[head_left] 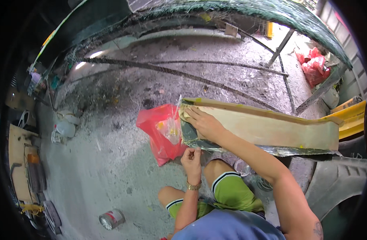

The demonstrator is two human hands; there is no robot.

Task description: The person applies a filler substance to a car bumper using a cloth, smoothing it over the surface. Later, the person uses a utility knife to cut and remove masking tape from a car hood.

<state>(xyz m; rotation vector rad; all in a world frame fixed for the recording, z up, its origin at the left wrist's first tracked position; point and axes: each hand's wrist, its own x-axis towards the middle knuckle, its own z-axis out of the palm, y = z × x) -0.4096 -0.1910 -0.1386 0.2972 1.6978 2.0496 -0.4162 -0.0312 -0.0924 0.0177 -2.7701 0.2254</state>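
in the middle right of the frame, a long, cream-coloured, trough-like panel with a dark green-grey left end [255, 126] lies roughly level, reaching from the centre toward the right edge. brown masking paper with bits of yellow tape [231, 107] runs along its upper edge, and a crinkled, shiny silvery strip [287, 151] along its lower one.

the right hand [207, 125] reaches in from the lower right and lies over the panel's left end, palm down, fingers extended over a crumpled pale yellow cloth [184, 115]; it seems to press the cloth against the surface rather than clutch it. the left hand [191, 160], with a gold-coloured metal watch [194, 185] at its wrist, is just below the panel's lower left corner. its thumb and fingertips are drawn together, but i cannot tell whether they pinch anything thin.

a translucent red plastic bag [161, 134] sits just left of the panel's end, and a round metal tin [111, 219] lies in the lower left.

the step in hand looks like wiping or rubbing down the dark end. the next move probably calls for even, light pressure along the edge, without lifting the masking paper.
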